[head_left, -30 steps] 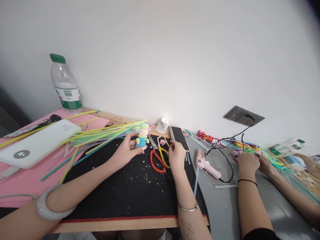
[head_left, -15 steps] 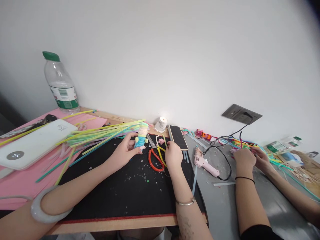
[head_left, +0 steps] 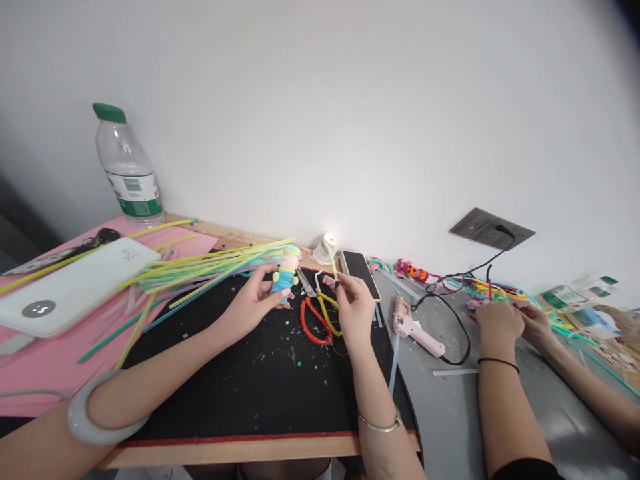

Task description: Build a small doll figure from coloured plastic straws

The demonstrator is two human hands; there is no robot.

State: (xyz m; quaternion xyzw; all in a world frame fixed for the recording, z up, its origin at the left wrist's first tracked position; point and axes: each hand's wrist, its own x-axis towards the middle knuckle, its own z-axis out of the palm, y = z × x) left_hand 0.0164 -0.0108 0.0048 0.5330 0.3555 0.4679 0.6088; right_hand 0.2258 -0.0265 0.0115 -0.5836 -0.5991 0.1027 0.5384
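Note:
My left hand (head_left: 253, 305) is closed round a small pipe-cleaner doll (head_left: 286, 279), upright, with a blue body, pinkish face and yellow-green top. Between the fingertips of my right hand (head_left: 356, 313), a short yellow pipe cleaner (head_left: 331, 257) is pinched, its free end pointing up. Scissors (head_left: 314, 322) with a red and a yellow handle lie on the black mat (head_left: 240, 393) between my hands. Small white and pink pipe-cleaner scraps lie just behind them. Beyond my right hand is a phone (head_left: 358, 265), partly covered by it.
A bundle of pipe cleaners (head_left: 215, 267) lies at left, near a white power bank (head_left: 75, 287) and a bottle (head_left: 131, 177). A paper cup (head_left: 325, 249) stands by the wall. A corded pink glue gun (head_left: 419, 335) lies at right, beside a co-worker's hands (head_left: 500, 327).
My right hand has lifted the short yellow pipe cleaner from behind the scissors. My left hand still holds the doll. The whole view has shifted slightly.

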